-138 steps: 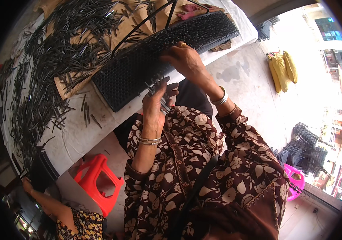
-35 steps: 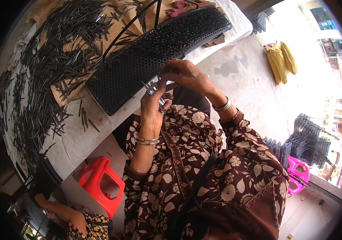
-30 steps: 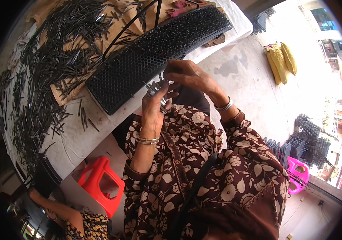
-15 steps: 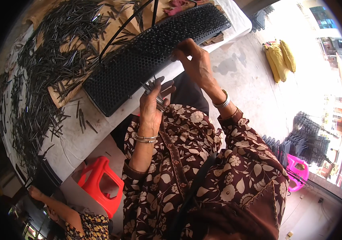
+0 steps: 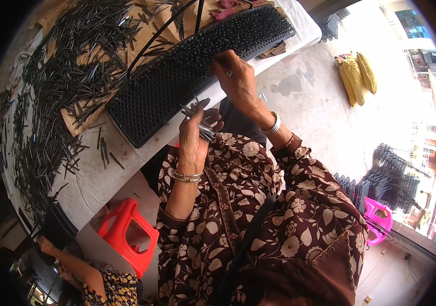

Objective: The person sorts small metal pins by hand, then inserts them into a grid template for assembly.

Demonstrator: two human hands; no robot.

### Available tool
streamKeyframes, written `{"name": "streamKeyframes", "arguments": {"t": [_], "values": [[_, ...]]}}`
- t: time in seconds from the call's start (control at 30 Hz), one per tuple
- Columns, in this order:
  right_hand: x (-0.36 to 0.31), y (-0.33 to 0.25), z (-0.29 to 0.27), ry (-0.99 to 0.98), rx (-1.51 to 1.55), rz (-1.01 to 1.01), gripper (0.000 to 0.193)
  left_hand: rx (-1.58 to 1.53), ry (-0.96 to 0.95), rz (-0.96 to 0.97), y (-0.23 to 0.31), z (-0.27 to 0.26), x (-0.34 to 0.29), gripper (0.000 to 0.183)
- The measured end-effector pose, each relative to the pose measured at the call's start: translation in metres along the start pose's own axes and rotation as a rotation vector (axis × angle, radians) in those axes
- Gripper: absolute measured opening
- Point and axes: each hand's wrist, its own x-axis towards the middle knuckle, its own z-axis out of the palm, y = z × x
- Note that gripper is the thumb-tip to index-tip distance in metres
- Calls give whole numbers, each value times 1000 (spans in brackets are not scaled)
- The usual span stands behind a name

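Observation:
My left hand (image 5: 191, 143), palm up, is curled round a bunch of thin grey sticks (image 5: 206, 131) with a metallic shine, near the front edge of the table. Beyond it lies a long black tray (image 5: 146, 104) full of small round holes. Many holes toward its right part have short shiny ends showing; the left part looks bare. Over the tray's near side is my right hand (image 5: 239, 84), its fingertips pinched together and pointing down at the holes. Whatever the fingertips hold is hidden.
A big heap of thin dark sticks (image 5: 95, 61) covers the table's left and back. Black rods (image 5: 158, 35) rise behind the tray. A red stool (image 5: 131, 237) stands below; another person's arm (image 5: 82, 268) shows at lower left. Yellow sacks (image 5: 357, 79) lie on the floor.
My right hand has moved a little left and down over the tray, its fingertips now over the holes. The left hand with the sticks has hardly moved.

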Motion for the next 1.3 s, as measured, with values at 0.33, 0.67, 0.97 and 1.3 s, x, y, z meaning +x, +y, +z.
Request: {"name": "streamKeyframes", "arguments": {"t": [0.33,0.67,0.97,1.3], "values": [[-2,-3,2,21,-35,14,10,-86,-41,-53,-1,-3,0,19],[6,-2,-1,-45,-109,-106,11,-46,-75,-29,-4,-5,2,18],[5,-1,4,-118,-172,-131,8,-32,-50,-20,-5,-6,1,16],[4,-3,3,-117,-487,-256,14,-48,-49,6,-1,-4,-3,18]]}}
